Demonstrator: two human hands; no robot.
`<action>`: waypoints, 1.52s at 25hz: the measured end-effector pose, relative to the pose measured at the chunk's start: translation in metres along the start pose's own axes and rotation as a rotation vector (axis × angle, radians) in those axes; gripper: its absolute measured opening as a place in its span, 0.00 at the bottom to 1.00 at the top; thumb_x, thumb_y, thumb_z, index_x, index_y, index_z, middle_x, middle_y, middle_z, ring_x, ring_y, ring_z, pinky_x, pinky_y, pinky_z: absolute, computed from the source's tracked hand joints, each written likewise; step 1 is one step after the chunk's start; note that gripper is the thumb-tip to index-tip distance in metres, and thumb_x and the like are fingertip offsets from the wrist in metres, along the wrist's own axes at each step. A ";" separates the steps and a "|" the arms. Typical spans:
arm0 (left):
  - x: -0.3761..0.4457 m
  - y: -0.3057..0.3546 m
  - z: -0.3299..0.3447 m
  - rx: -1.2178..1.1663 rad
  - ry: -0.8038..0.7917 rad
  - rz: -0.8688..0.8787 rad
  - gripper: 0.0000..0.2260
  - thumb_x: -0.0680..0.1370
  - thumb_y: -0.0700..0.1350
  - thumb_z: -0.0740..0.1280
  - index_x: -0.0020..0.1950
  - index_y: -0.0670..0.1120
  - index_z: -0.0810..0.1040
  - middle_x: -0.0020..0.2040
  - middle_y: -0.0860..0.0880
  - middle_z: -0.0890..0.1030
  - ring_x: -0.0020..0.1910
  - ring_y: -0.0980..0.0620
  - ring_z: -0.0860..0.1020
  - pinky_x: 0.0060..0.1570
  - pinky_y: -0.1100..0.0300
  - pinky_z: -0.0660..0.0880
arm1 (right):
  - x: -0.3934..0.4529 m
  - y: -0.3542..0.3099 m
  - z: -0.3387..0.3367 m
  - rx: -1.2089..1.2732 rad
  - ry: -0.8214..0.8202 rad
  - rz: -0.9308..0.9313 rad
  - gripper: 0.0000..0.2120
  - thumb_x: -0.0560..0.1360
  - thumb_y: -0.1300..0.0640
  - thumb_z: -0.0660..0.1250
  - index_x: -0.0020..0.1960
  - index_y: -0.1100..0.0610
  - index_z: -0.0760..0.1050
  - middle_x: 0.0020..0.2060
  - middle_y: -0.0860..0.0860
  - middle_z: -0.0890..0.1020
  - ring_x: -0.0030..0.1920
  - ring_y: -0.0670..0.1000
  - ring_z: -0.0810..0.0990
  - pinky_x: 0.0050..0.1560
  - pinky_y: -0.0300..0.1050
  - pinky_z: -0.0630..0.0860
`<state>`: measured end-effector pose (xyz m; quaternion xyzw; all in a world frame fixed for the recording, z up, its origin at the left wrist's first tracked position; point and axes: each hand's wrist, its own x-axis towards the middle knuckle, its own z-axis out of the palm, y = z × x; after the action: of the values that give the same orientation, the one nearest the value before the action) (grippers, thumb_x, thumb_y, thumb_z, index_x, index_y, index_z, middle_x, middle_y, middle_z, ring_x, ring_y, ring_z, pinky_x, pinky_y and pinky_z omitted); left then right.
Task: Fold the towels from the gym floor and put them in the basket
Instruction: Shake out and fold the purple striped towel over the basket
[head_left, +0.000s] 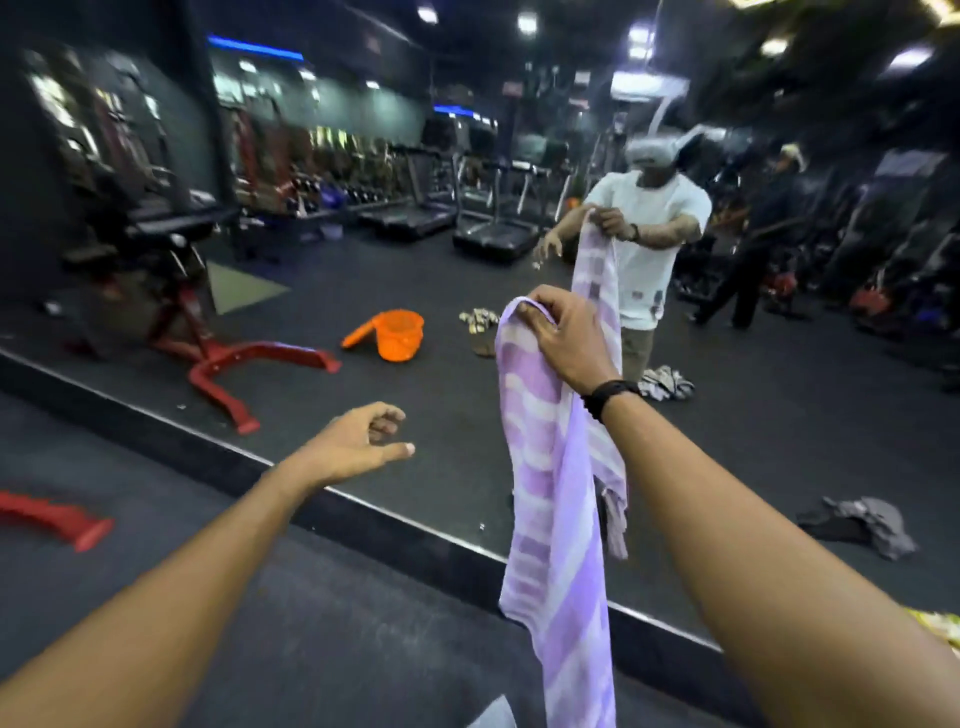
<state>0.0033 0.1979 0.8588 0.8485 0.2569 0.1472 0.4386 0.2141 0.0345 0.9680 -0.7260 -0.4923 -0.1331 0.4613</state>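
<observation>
Head view: right hand (563, 340) pinches one purple towel (553, 519); left hand (358, 444) empty.

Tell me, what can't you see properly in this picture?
- Purple striped towel, head view: its bottom end is cut off by the lower edge; the right hand covers the top corner in its grip.
- Orange basket, seen in the mirror: too far to tell what's inside.
- Grey cloth on the floor: crumpled, kind unclear.
- Gym machines behind: blurred.
- Left hand: holds nothing.
</observation>
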 end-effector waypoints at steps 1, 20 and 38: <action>-0.009 0.009 -0.021 0.022 0.044 0.008 0.16 0.71 0.49 0.75 0.55 0.54 0.75 0.51 0.53 0.79 0.53 0.53 0.78 0.62 0.55 0.73 | 0.012 -0.020 -0.004 0.007 -0.001 -0.051 0.09 0.76 0.53 0.62 0.39 0.56 0.74 0.34 0.52 0.78 0.37 0.55 0.76 0.40 0.52 0.72; -0.360 -0.048 -0.215 0.186 0.745 -0.468 0.19 0.73 0.46 0.74 0.61 0.47 0.74 0.50 0.49 0.76 0.52 0.50 0.77 0.53 0.59 0.74 | -0.037 -0.326 0.216 0.424 -0.498 -0.569 0.13 0.75 0.54 0.62 0.32 0.51 0.69 0.28 0.47 0.73 0.35 0.51 0.72 0.37 0.48 0.68; -0.669 -0.211 -0.416 0.160 0.924 -0.764 0.21 0.73 0.53 0.72 0.64 0.49 0.74 0.57 0.51 0.76 0.58 0.52 0.76 0.55 0.58 0.73 | -0.192 -0.693 0.455 0.611 -0.741 -0.717 0.12 0.77 0.56 0.66 0.36 0.59 0.75 0.30 0.51 0.75 0.35 0.50 0.73 0.35 0.40 0.60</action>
<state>-0.8108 0.2001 0.9078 0.5748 0.7177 0.3128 0.2380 -0.5774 0.3478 0.9717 -0.3472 -0.8505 0.1291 0.3734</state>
